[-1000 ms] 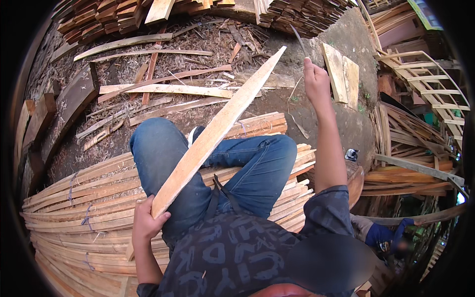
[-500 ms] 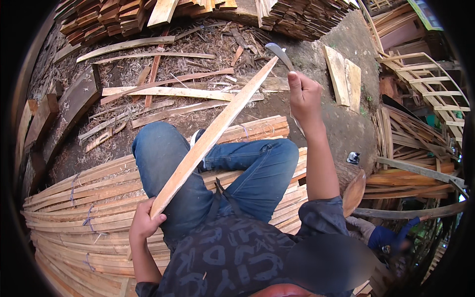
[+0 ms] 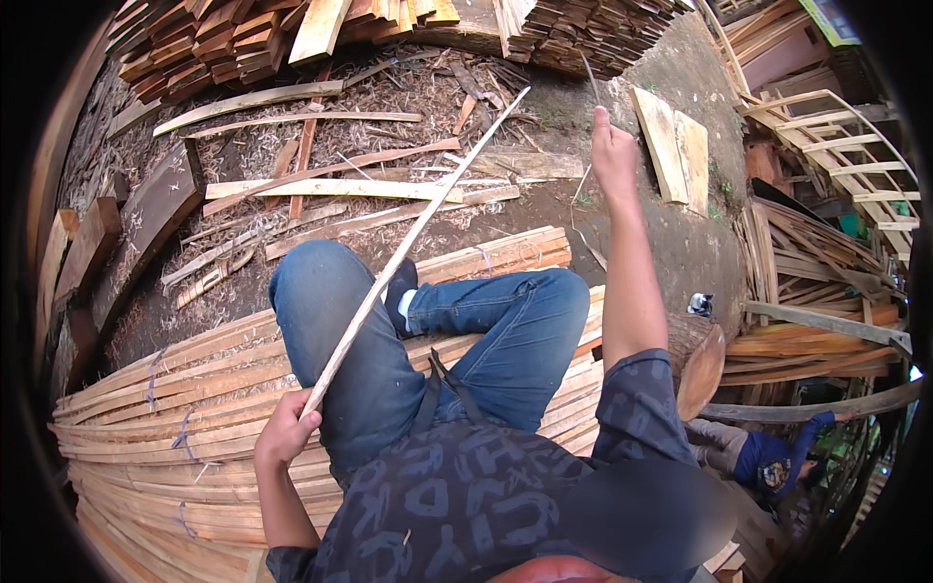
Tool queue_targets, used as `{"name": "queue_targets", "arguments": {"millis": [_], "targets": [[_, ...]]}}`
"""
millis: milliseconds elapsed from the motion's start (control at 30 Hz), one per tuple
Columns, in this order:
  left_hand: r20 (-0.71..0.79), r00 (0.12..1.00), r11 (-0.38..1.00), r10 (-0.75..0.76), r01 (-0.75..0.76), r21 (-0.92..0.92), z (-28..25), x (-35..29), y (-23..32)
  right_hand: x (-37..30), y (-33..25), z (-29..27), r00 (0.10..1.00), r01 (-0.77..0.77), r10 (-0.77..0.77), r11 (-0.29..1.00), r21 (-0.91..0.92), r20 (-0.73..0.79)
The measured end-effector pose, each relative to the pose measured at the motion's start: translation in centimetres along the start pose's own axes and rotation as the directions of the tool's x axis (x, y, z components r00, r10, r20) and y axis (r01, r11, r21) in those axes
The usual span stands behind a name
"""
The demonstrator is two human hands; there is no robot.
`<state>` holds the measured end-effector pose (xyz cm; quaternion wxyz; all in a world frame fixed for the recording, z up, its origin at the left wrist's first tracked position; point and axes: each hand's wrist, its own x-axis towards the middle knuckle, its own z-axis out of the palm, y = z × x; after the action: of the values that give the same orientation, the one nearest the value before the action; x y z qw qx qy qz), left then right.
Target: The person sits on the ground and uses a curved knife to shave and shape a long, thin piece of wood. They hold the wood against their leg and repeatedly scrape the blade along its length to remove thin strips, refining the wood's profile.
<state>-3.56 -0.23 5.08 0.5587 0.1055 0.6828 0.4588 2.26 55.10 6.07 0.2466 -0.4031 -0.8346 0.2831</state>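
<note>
My left hand (image 3: pixel 284 428) is closed around the near end of a long wooden slat (image 3: pixel 420 233), beside my left knee. The slat slants up and away to the right across my thigh, its narrow edge facing up and its far end over the littered ground. Raised at the right, my right hand (image 3: pixel 614 155) grips a knife with a curved blade (image 3: pixel 591 80). The blade appears nearly edge-on, pointing away, and stands apart from the slat. My fingers hide its handle. A thin curled strand (image 3: pixel 581 228) shows below that hand.
Bundled slats (image 3: pixel 185 389) lie beneath me. Loose boards (image 3: pixel 330 187) and shavings cover the ground ahead, with stacked timber (image 3: pixel 233 44) beyond. Two short planks (image 3: pixel 671 146), a cut log (image 3: pixel 702 374) and a small black-and-white cat (image 3: pixel 700 304) are at right. Another person (image 3: pixel 768 457) is at lower right.
The slat has turned from its broad face to its narrow edge. My right hand has moved slightly right and away with the knife, whose blade has rotated to look thinner.
</note>
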Motion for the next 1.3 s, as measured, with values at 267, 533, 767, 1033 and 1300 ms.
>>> {"name": "queue_targets", "arguments": {"millis": [267,533,767,1033,1300], "targets": [[0.050,0.998,0.990,0.033,-0.025,-0.140,-0.3,0.2,0.3,-7.9,-2.7,1.4,0.986,0.111,-0.134,0.973,0.201,0.100],[0.102,0.995,0.990,0.013,0.002,-0.143,-0.5,0.7,1.3,-4.5,-6.3,1.5,0.963,0.261,-0.250,0.958,-0.122,0.098],[0.075,0.997,0.985,0.022,-0.009,-0.174,-0.2,0.5,1.0,-7.1,-8.9,2.4,0.928,0.367,-0.353,0.919,-0.142,0.118],[0.139,0.989,0.988,0.049,-0.028,-0.149,-0.7,1.1,1.0,-0.8,2.7,-0.4,0.993,-0.121,0.122,0.987,-0.106,0.002],[0.087,0.996,0.982,-0.008,0.024,-0.187,-0.8,0.4,0.6,-10.4,-2.7,3.4,0.975,-0.059,0.006,0.970,0.235,0.222]]}}
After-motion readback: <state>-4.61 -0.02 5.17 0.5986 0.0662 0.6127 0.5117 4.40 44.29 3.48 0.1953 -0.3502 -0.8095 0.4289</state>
